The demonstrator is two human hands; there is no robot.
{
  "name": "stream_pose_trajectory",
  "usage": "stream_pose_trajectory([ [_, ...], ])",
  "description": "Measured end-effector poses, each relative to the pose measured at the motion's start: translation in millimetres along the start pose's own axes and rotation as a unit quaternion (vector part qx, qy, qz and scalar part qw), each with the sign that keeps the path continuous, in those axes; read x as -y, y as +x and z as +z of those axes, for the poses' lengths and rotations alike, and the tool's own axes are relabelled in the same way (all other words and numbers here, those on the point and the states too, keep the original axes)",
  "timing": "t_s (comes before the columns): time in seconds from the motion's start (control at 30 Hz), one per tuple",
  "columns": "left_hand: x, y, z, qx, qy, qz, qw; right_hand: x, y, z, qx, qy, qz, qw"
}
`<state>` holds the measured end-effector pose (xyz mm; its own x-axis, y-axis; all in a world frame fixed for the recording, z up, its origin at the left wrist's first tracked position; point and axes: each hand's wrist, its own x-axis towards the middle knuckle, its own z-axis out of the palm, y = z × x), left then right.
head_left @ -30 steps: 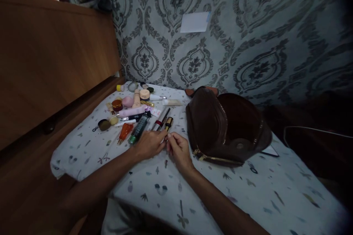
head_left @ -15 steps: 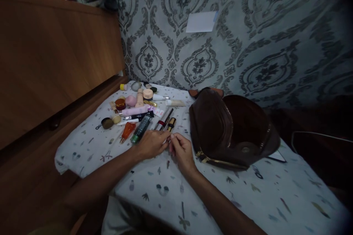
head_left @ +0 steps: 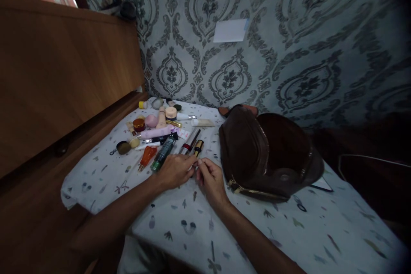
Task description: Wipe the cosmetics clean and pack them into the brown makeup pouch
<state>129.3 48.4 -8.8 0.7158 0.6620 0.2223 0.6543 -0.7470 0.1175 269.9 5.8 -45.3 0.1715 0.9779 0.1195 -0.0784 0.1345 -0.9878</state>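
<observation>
My left hand (head_left: 176, 171) and my right hand (head_left: 211, 178) meet at the fingertips over the patterned cloth. Both have curled, pinched fingers, and whatever is between them is too small or hidden to make out. Just beyond the fingertips lies a black and gold tube (head_left: 198, 148), beside a silver tube with a red band (head_left: 186, 148). A dark green tube (head_left: 163, 152) rests against the far side of my left hand, with an orange bottle (head_left: 148, 156) to its left. Right of my right hand stands an open brown bag (head_left: 244, 150).
Several jars, tubes and brushes lie further back, among them a pink sponge (head_left: 151, 120) and a cream jar (head_left: 171, 113). A wooden cabinet (head_left: 70, 72) borders the left side. The patterned wall (head_left: 199, 60) rises behind.
The view has shifted slightly, so the wall and cabinet sit a little lower in the picture. My hands remain together, with my fingertips slightly further apart.
</observation>
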Motion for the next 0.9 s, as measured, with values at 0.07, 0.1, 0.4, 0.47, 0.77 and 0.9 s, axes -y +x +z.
stream_pose_trajectory([
  [0.07, 0.3, -0.1, 0.9, -0.002, 0.0, 0.001, 1.0, -0.3, 0.1, -0.4, -0.002, 0.0, 0.004, 1.0],
  [0.1, 0.4, -0.2, 1.1, -0.003, 0.0, 0.001, 1.0, -0.5, 0.2, -0.5, -0.003, 0.0, 0.006, 1.0],
  [0.4, -1.4, -0.2, -3.1, 0.011, -0.005, -0.003, 1.0, -2.9, 0.9, -0.7, -0.007, 0.013, 0.008, 1.0],
  [0.47, -1.2, 0.0, -3.2, 0.014, -0.006, -0.009, 1.0, -3.5, 0.9, -1.0, -0.004, 0.014, 0.008, 1.0],
  [0.77, -2.8, -0.2, -4.5, 0.005, -0.018, -0.031, 0.999, -2.6, 0.9, -1.2, -0.011, 0.022, 0.01, 1.0],
  [0.9, 7.8, 14.2, -19.0, -0.012, -0.005, -0.047, 0.999, 2.0, -0.2, -0.3, -0.015, 0.029, 0.022, 0.999],
])
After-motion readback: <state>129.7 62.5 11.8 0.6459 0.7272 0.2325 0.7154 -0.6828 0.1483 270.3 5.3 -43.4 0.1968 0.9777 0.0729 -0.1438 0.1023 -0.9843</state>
